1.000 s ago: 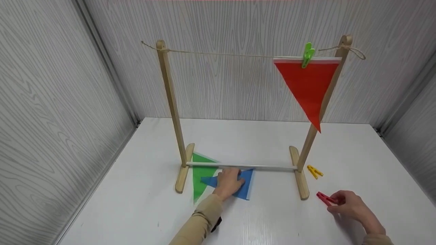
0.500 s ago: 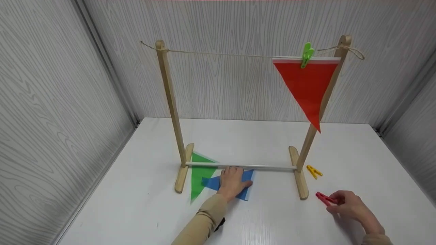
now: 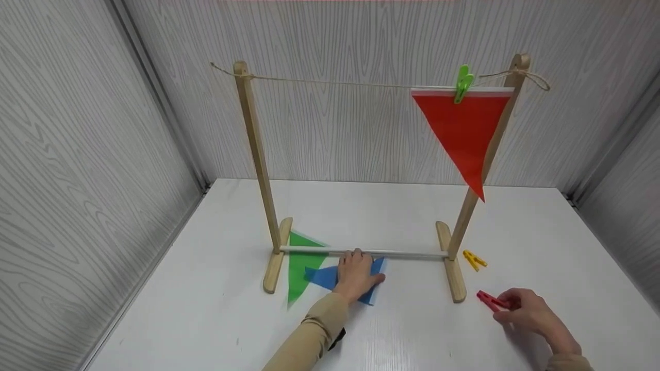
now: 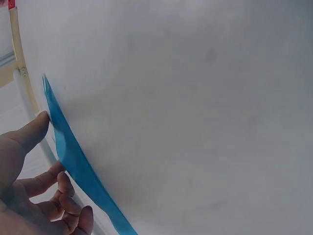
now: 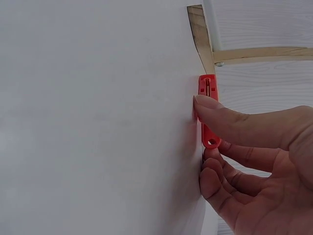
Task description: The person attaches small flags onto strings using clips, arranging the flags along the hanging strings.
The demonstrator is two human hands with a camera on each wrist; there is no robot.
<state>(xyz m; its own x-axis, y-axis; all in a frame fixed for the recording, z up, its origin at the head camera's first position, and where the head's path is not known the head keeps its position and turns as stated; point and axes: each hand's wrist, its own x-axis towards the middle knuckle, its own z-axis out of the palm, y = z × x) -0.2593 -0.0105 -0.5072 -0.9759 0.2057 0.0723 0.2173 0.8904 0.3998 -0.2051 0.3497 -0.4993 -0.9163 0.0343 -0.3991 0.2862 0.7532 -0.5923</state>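
My left hand [image 3: 355, 276] rests on a blue pennant [image 3: 320, 278] that lies on the white table, its thumb spread toward the pennant's wide edge. In the left wrist view, thumb and fingertips touch the blue cloth [image 4: 78, 164]; the palm hides part of it in the head view. A green pennant [image 3: 300, 270] lies to the left, partly under the stand's crossbar. My right hand [image 3: 531, 313] pinches a red clothespin [image 3: 485, 297] low over the table; the right wrist view shows the clothespin [image 5: 210, 134] between thumb and fingers.
A wooden stand [image 3: 260, 154] carries a string [image 3: 330, 81] between its posts. One green clothespin [image 3: 463, 82] fixes a red pennant [image 3: 464, 129] at the string's right end. Beside the right foot lies a yellow clothespin [image 3: 474, 260]. Grey wood-grain walls [image 3: 361, 139] surround the table.
My left hand has shifted slightly right over the blue pennant, and its fingers and thumb have spread. The right hand has kept its hold on the red clothespin.
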